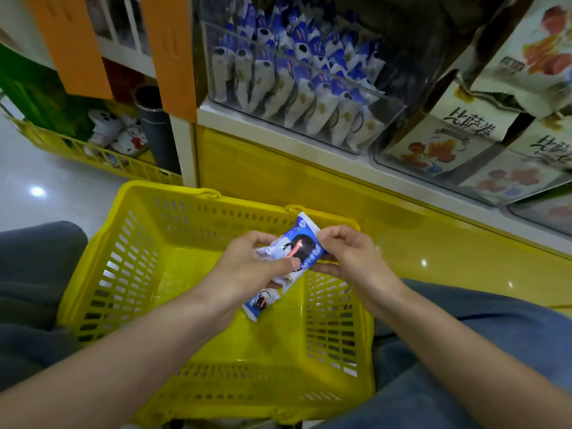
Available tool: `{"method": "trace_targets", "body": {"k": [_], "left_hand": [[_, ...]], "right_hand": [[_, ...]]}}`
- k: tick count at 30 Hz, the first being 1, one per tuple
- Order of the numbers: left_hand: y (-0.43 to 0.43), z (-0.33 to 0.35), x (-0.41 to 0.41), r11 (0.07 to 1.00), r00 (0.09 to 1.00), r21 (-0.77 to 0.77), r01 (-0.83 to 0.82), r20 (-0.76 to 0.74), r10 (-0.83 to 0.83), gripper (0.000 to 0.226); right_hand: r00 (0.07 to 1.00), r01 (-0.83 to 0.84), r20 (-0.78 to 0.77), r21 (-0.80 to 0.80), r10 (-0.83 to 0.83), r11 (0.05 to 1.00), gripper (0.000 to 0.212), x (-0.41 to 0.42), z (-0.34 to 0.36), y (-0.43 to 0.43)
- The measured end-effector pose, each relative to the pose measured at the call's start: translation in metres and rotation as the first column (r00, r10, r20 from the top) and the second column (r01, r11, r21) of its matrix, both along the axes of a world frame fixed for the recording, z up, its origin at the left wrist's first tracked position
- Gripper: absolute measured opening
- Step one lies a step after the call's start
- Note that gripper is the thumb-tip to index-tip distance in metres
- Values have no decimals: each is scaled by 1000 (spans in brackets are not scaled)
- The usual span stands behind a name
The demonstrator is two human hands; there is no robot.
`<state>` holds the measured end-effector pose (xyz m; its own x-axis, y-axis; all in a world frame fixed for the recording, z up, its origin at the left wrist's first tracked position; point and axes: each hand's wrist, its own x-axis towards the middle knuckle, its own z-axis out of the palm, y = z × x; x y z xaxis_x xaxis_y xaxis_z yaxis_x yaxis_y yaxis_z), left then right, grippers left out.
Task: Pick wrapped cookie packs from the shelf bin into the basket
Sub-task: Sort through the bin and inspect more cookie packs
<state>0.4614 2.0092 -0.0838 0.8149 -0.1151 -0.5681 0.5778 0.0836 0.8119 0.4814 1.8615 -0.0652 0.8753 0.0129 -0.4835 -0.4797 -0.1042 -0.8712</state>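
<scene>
Blue-and-white wrapped cookie pack (pixel 298 247), dark cookie printed on its face, sits over the yellow basket (pixel 123 274), long axis slanting near-left to far-right, pinched between curled fingers of left hand (pixel 247 269) and right hand (pixel 349 257).

- The basket (pixel 123 274) sits on the floor between the person's knees, before the shelf.
- The shelf bin (pixel 294 97) stands on the shelf behind and above the basket, with packs upright in it.
- Boxes (pixel 433 147) stand just right of the bin.
- The left hand (pixel 247 267) and right hand (pixel 349 258) hold one cookie pack (pixel 297 249) between them over the basket.
- A second pack (pixel 260 301) lies inside the basket, below the left hand.
- A wire crate (pixel 71 147) of plush toys sits far left.
</scene>
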Motion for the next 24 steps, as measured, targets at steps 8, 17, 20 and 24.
{"method": "trace_targets", "body": {"k": [8,17,20,24], "left_hand": [[9,13,9,996,954,82,-45,299,18,35],[23,15,19,972,897,111,-207,418,143,14],[27,17,20,963,888,236,-127,459,4,18],[25,20,15,974,894,221,-53,445,-53,8]], "right_hand": [[937,-332,58,-163,345,929,21,16,21,-4],[960,-276,49,-7,276,961,21,13,1,27],[899,-302,257,-220,354,927,37,16,0,27],[899,-289,317,-89,302,953,9,19,3,25]]}}
